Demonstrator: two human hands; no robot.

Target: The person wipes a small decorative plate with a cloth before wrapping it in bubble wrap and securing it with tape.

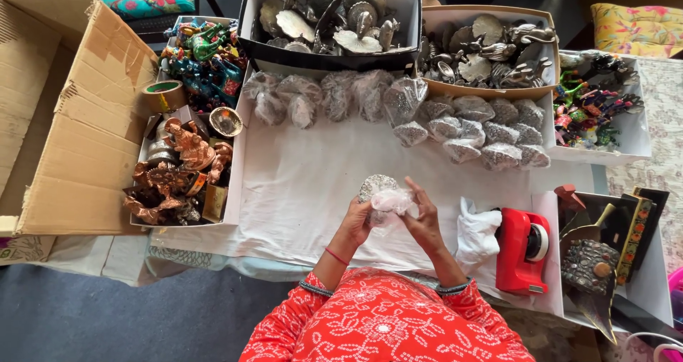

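Wrapping step appears in hand: left hand point(356, 219) and right hand point(421, 219), both closed around a silver ornament point(376, 186) in a clear bag point(390, 202) at bench centre; tape dispenser point(523, 249) at three o'clock likely needed for sealing.

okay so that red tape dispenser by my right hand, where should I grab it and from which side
Probably grip the red plastic tape dispenser across its long body, below the tape roll at its far end, coming straight down from above. It lies flat on the white cloth, a crumpled white bag crowds its left, and the right hand is closest.
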